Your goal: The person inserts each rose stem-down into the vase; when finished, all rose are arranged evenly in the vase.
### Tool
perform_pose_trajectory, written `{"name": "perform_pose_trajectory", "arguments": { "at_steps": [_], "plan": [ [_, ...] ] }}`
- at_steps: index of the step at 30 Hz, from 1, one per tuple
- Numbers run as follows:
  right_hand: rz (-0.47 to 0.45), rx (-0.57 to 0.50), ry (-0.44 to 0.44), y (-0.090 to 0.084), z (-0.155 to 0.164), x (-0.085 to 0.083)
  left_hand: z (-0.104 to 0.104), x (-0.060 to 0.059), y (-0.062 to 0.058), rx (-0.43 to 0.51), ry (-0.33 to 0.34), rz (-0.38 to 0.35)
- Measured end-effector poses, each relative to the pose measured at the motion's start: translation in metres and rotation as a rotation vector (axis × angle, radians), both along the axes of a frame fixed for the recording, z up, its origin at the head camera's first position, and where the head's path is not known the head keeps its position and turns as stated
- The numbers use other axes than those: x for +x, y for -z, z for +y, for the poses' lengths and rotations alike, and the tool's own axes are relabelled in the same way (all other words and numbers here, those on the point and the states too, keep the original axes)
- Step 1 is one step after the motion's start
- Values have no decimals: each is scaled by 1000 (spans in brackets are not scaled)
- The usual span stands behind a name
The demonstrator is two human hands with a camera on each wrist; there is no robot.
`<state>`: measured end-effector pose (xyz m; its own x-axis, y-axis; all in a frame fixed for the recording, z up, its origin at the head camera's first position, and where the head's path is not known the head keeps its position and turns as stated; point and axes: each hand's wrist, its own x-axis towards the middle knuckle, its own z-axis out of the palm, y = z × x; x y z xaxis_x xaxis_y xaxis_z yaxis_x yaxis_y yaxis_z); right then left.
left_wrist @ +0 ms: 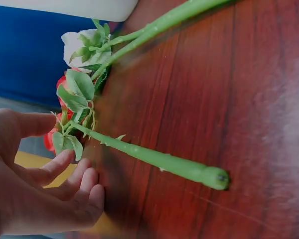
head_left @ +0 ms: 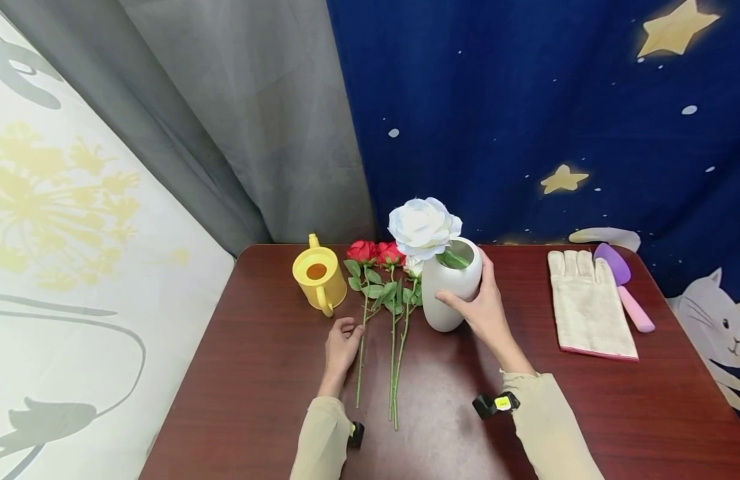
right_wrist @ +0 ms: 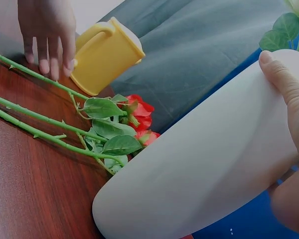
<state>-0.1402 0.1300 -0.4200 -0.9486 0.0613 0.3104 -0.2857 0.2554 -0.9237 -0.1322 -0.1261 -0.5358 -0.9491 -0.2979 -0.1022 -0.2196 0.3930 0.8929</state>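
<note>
Left hand (head_left: 341,347), fingers loosely curled, empty, just beside leftmost rose stem (head_left: 361,347) lying lengthwise away; right hand (head_left: 484,308) grips vase (head_left: 449,288).

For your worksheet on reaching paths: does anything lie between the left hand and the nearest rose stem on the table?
Nothing visible does. The left hand sits right beside the leftmost red rose's stem, with only bare table around it.

No words, brands or numbers can be read. A small yellow tag (head_left: 503,403) on the wrist strap behind the right hand (head_left: 484,309) bears dark marks too small to make out.
</note>
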Motion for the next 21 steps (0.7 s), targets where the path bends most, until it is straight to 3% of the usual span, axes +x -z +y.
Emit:
{"name": "perform_pose_trajectory", "arguments": {
  "at_steps": [6,12,21],
  "plan": [
    [0,-3,-2,0,0,0,2,-14,3,-107,38,6],
    [-4,-9,-3,-1,-1,0,3,-26,2,-191,50,-57],
    [1,-4,0,-1,0,0,-4,-38,-5,-258,171,-131]
  ]
}}
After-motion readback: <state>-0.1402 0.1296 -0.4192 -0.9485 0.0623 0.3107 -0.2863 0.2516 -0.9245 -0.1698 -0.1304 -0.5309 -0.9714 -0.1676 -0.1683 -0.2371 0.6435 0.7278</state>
